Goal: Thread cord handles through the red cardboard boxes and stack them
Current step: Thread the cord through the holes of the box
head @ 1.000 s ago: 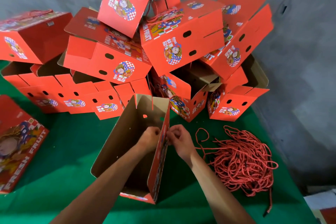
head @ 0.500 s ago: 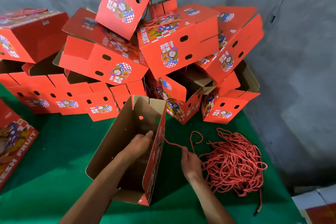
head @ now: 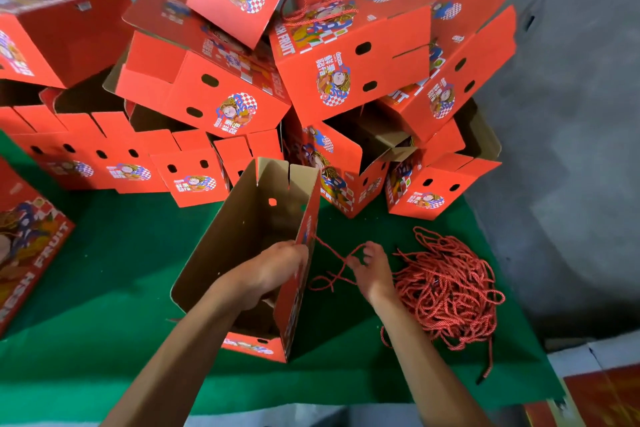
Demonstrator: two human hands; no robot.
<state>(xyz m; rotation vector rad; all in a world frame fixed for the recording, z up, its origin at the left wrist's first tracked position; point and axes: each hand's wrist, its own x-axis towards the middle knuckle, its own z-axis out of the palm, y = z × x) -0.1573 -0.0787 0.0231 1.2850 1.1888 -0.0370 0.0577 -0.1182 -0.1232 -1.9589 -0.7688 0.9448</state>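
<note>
Since a moment ago the right hand (head: 372, 270) has drawn away from the open box (head: 242, 229), pulling a length of red cord (head: 334, 258) out from the box's right wall; earlier both hands were bunched together at that wall's top edge. Now the cord runs slack from the red panel across to the right hand's fingers, which are curled and pinch it near its loop, with a loose bight lying on the green cloth (head: 114, 263) below. The left hand (head: 273, 269) reaches down inside the box, fingers curled against the inner face of the same wall at its upper edge; whether it pinches the cord's end there I cannot tell. The box stands upright on the cloth, brown inside showing, flaps up. Just right of the right hand lies the tangled heap of cords (head: 450, 291). Behind, the pile of red boxes (head: 346, 59) leans against the grey wall, some tilted.
</note>
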